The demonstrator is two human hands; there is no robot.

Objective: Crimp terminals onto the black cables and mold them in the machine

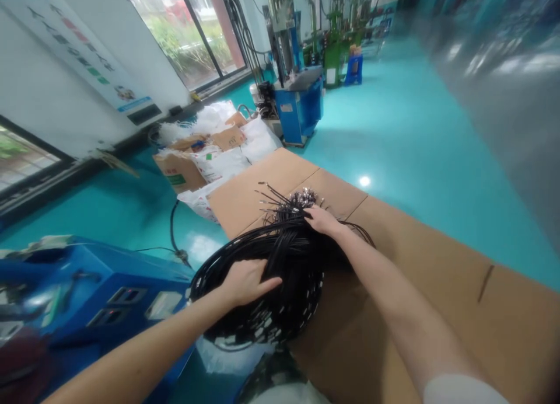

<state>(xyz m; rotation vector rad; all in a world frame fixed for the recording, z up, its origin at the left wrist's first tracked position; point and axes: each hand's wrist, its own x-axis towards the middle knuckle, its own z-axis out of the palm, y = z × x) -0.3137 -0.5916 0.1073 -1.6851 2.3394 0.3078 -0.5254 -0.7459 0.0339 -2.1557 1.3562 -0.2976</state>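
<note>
Head view: right hand (322, 220), fingers closed on black cables (291, 249) near their metal ends (307, 196); left hand (247, 282) on the coil, grip hidden, cannot tell. Cables overhang cardboard-topped bench's (420, 258) left edge; white sacks (262, 138) beyond.

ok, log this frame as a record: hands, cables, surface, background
left hand: on black cable bundle, thumb extended, other fingers partly hidden
right hand: on bundle's far part, beside silvery cable ends
bundle: looped, at the surface's left edge
surface: brown cardboard
background: white sacks, blue machine, turquoise floor
</note>
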